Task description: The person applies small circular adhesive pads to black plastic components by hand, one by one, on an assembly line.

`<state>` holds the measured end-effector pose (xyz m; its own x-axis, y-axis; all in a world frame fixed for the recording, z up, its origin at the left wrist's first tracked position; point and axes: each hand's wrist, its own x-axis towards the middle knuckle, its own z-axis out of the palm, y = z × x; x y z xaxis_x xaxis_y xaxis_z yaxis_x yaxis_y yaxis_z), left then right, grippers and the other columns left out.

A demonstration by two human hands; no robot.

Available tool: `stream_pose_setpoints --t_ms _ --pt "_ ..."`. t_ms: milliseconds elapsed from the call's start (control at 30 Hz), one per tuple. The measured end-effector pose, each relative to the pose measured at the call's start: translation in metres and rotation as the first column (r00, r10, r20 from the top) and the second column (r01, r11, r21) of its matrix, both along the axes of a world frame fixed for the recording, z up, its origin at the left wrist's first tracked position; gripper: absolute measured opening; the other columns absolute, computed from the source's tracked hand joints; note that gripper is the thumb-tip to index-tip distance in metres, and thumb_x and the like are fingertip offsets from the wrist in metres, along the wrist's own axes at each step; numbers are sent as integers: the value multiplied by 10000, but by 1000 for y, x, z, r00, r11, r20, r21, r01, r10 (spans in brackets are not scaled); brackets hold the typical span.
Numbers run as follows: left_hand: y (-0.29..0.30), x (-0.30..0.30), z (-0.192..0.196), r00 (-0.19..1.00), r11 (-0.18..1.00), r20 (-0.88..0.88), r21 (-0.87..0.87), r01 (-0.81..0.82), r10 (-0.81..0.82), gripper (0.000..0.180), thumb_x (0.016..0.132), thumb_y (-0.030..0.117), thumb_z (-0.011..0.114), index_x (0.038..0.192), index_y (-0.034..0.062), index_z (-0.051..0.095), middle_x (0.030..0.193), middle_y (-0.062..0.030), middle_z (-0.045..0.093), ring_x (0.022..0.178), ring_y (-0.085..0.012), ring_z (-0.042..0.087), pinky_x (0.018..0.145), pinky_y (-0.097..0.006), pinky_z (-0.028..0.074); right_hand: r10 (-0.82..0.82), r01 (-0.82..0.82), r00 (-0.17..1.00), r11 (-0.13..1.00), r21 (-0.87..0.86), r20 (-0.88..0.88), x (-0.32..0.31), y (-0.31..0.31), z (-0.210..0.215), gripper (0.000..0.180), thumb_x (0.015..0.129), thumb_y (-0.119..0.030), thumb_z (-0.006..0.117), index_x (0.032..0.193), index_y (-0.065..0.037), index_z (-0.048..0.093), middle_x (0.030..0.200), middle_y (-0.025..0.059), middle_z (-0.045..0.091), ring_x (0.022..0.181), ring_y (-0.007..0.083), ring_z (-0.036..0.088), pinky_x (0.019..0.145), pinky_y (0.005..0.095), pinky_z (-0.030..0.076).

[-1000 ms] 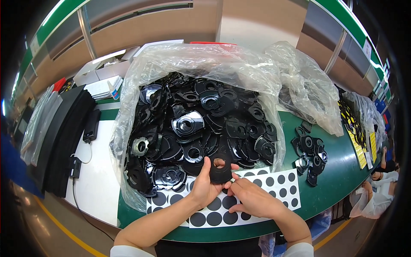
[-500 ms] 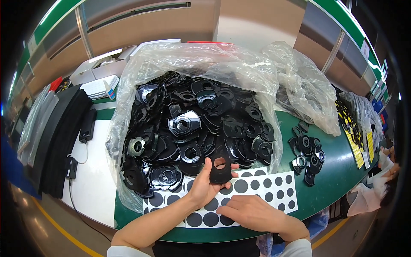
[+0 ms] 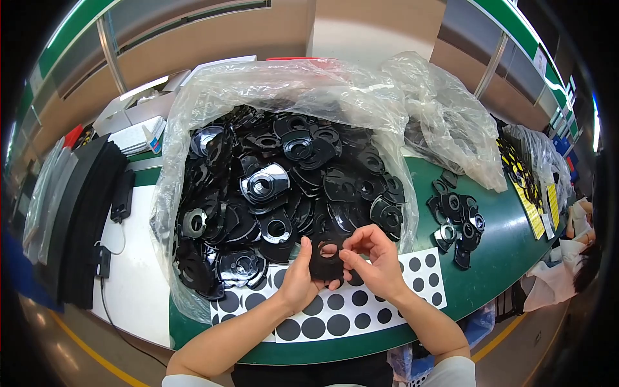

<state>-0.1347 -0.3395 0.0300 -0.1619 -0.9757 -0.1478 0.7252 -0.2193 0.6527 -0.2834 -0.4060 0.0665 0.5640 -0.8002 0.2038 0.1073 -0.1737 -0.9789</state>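
Observation:
A flat black plastic part with a round hole (image 3: 327, 267) is gripped in my left hand (image 3: 298, 282), thumb along its left edge and fingers beneath it. My right hand (image 3: 376, 265) is at the part's right edge, thumb and index finger pinched together beside the hole. Whether something small sits in that pinch I cannot make out. Under both hands lie white sheets of round black stickers (image 3: 335, 324), with dots of differing sizes. Just beyond, a big heap of glossy black plastic parts (image 3: 277, 229) fills an opened clear plastic bag (image 3: 169, 213).
To the right, a small group of black parts (image 3: 453, 208) lies on the green table (image 3: 425, 187). A crumpled clear bag (image 3: 445, 122) is behind it. Dark foam sheets (image 3: 90, 213) stand at the left, near a black adapter (image 3: 122, 197) and a white box (image 3: 138, 106). Another person's sleeve (image 3: 548, 284) shows far right.
My right hand has risen from above the sticker sheet to the black part's right edge, its fingers now pinched. My left hand still holds the part, and the view has shifted slightly.

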Motion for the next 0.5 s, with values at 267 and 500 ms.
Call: stream_pose_setpoints --t_ms 267,500 --pt "-1 0 1 999 1000 44 -6 4 -4 622 950 580 136 1079 70 468 973 -126 558 848 -228 575 651 -307 439 -23 24 1000 1000 15 -14 2 -1 -4 174 832 -19 639 905 -31 481 783 33 581 568 63 539 564 201 442" --pt "-1 0 0 999 1000 32 11 -5 5 618 951 578 135 1079 72 467 989 -121 554 857 -224 576 663 -309 446 -23 22 1000 999 47 7 3 -1 -4 172 836 -12 633 905 -31 476 784 36 578 559 59 534 537 193 437"
